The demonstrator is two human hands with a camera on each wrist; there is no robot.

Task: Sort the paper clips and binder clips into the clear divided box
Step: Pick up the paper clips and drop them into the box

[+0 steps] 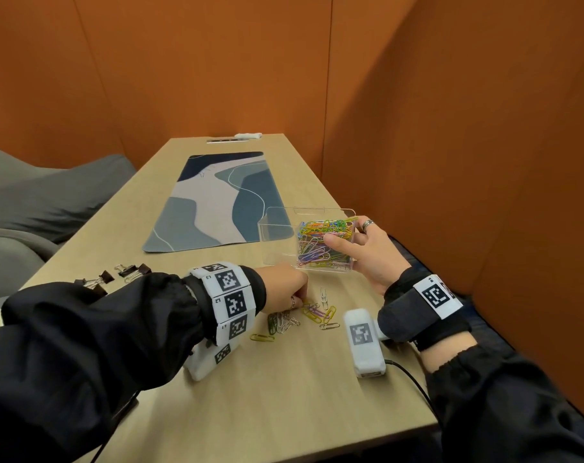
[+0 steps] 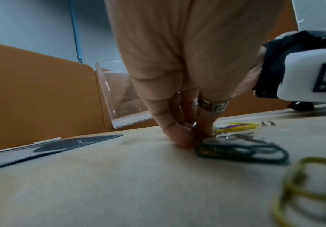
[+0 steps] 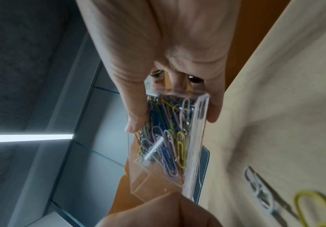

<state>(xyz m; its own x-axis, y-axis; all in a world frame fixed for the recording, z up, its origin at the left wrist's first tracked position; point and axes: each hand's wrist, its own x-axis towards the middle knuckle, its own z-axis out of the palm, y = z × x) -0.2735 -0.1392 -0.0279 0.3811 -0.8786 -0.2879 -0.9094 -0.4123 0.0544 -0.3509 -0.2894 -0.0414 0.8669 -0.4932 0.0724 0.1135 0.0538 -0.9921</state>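
The clear divided box (image 1: 273, 225) sits at the desk mat's near right corner, slightly tilted. Its right compartment is packed with coloured paper clips (image 1: 324, 242); the left compartment looks empty. My right hand (image 1: 345, 233) grips the box (image 3: 197, 138), thumb on one wall and fingers on the opposite side. A loose pile of paper clips (image 1: 317, 314) lies on the table in front of it. My left hand (image 1: 300, 297) reaches down into that pile, and its fingertips (image 2: 183, 139) pinch clips at the table top. Several black binder clips (image 1: 116, 275) lie to the left.
A blue patterned desk mat (image 1: 217, 202) covers the table's middle. A white camera unit (image 1: 364, 342) with a cable rests near my right wrist. Orange partition walls stand behind and to the right; grey seats are on the left. A yellow clip (image 2: 304, 184) lies nearest the left wrist.
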